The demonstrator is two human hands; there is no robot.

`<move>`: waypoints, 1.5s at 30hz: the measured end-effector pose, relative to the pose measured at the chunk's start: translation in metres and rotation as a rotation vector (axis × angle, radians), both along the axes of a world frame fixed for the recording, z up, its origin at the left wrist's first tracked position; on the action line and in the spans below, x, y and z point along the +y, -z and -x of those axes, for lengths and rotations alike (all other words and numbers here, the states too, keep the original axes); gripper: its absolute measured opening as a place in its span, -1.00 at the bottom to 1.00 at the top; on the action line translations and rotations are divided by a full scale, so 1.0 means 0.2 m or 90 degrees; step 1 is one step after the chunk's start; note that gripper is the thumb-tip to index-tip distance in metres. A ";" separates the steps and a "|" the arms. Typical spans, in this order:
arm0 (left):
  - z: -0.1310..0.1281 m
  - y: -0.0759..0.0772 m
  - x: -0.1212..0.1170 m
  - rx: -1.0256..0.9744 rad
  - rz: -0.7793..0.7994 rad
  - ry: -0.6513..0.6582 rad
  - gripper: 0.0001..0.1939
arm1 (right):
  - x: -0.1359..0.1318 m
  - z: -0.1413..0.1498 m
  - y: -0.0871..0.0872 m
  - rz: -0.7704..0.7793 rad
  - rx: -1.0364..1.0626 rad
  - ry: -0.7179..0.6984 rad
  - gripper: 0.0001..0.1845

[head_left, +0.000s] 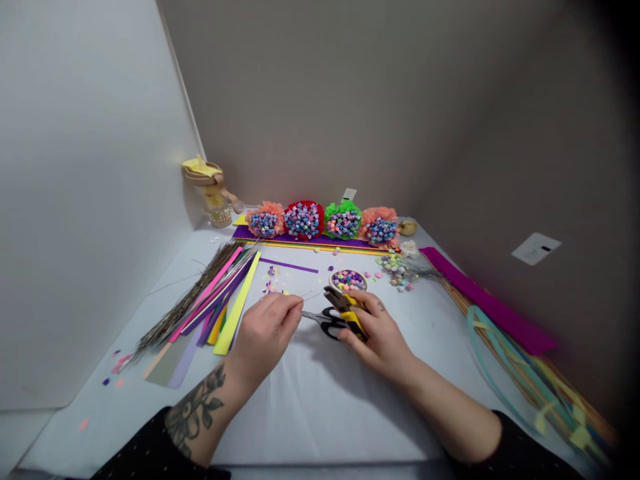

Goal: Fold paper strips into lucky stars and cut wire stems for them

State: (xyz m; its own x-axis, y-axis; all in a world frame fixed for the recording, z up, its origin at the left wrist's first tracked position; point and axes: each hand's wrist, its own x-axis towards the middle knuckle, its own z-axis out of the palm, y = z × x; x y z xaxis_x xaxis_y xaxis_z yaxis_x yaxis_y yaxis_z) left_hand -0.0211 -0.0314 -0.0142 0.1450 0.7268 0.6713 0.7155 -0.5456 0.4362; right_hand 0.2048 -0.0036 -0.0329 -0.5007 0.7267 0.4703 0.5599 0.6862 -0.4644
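My left hand [267,330] hangs over the white tabletop, its fingertips pinching a thin dry stem [310,297]. My right hand [373,330] grips yellow-handled pliers [353,317] together with black-handled scissors [327,321], whose steel blades point left toward my left fingertips. A small round bowl of paper stars [348,281] sits just beyond my right hand. Beyond my left hand lie bright paper strips [235,303], a bundle of dry stems [190,293], and scattered paper bits [271,287].
Four paper-star bouquets [303,220] in coloured tissue lie on purple paper at the back. A capped bottle [210,190] stands in the far left corner. Magenta paper [487,300] and bundled sticks with teal ribbon [525,373] lie on the right, with walls behind and left.
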 end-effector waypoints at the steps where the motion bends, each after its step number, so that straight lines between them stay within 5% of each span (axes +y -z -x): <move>1: 0.00 0.00 0.00 -0.002 -0.006 -0.001 -0.89 | 0.00 0.00 0.00 -0.003 -0.004 -0.003 -0.78; 7: -0.01 -0.03 -0.01 -0.066 0.045 0.014 -0.91 | 0.00 0.01 0.01 -0.029 -0.002 0.007 -0.81; 16: -0.03 -0.13 -0.01 -0.344 0.488 0.056 -0.81 | 0.00 0.01 0.00 -0.032 0.039 -0.029 -0.74; 22: -0.03 -0.13 0.00 -0.471 0.627 0.129 -0.78 | 0.01 0.00 0.00 -0.064 0.026 -0.038 -0.76; 34: -0.02 -0.14 0.00 -0.626 0.802 0.209 -0.79 | 0.01 -0.01 0.00 -0.095 0.024 -0.084 -0.76; 45: -0.01 -0.15 -0.01 -0.658 0.860 0.238 -0.82 | 0.00 -0.01 -0.03 -0.092 0.041 -0.128 -0.74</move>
State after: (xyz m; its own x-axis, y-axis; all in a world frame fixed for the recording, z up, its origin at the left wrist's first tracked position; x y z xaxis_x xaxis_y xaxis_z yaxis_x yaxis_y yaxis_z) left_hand -0.0186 -0.0336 0.0150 0.3611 0.8365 -0.4122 -0.1972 0.5006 0.8429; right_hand 0.2074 -0.0027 -0.0276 -0.5942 0.5386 0.5973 0.3777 0.8426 -0.3839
